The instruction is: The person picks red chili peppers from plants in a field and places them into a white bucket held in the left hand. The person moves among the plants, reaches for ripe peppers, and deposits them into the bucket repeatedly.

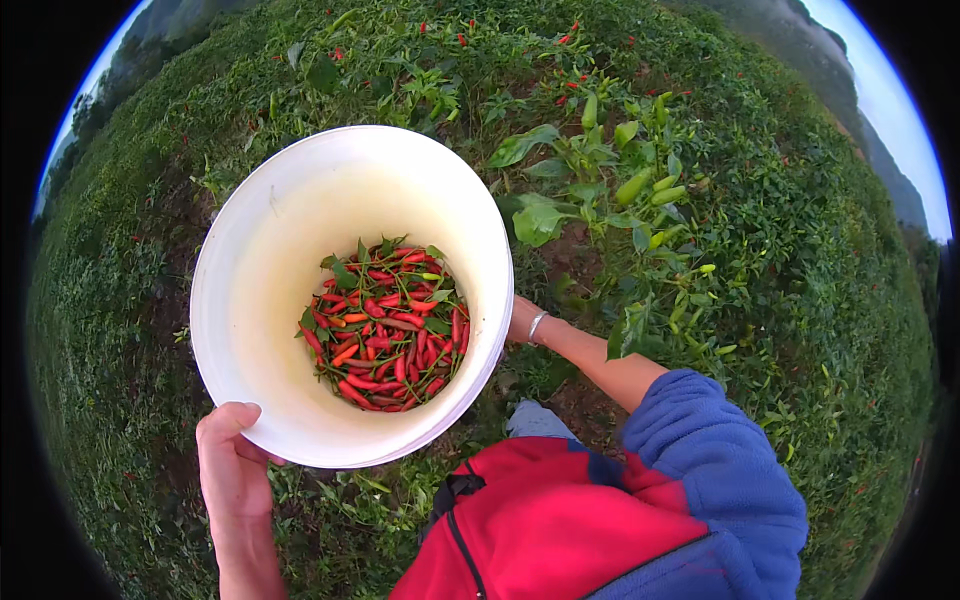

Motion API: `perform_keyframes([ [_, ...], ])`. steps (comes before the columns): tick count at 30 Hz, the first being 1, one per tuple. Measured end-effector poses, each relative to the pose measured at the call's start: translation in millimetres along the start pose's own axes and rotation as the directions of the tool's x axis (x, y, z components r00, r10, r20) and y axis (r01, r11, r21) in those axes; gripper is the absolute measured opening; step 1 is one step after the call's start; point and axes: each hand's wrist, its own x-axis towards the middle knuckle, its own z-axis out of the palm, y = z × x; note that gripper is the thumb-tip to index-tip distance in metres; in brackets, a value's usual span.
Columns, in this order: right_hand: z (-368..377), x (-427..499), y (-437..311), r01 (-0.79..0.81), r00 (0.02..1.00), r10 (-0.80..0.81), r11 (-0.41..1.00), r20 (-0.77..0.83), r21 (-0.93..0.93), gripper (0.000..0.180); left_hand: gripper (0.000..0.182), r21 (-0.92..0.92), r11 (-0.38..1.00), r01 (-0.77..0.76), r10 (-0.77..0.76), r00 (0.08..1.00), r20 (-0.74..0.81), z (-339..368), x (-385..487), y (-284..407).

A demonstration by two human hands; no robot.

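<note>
A white plastic bucket (255,247) is held up before me, its mouth tilted towards my view. Red chili peppers (390,337) cover its bottom, with a few orange and green ones and some leaves among them. My left hand (234,457) grips the rim at the lower left, thumb over the edge. Behind the bucket's right side, my right hand (523,319) is mostly hidden; only the part near the wrist shows, with a silver bracelet (535,327) on it. Its fingers are out of sight.
Chili plants (757,225) surround me on all sides. Green peppers (634,186) hang on a tall plant close to my right forearm. Red peppers (566,37) show among the foliage farther off. Bare soil (574,255) appears between plants, and hills (810,82) rise beyond the field.
</note>
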Motion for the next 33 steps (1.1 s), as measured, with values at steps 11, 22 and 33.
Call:
perform_keyframes([
  [11, -145, -144, 166, -0.41, 0.623, 0.774, 0.45, 0.117, -0.794, 0.047, 0.026, 0.115, 0.987, 0.112, -0.112, 0.994, -0.012, 100, 33, 13],
  [22, -115, -299, 258, -0.75, 0.131, 0.982, 0.19, 0.139, -0.634, 0.052, 0.046, -0.005, 0.968, 0.251, -0.251, 0.968, 0.0, 162, 49, 34],
  [33, -67, -337, 261, -0.764, 0.118, 0.989, 0.149, 0.092, -0.627, 0.056, 0.05, -0.044, 0.985, 0.169, -0.166, 0.984, 0.059, 148, 52, 12],
])
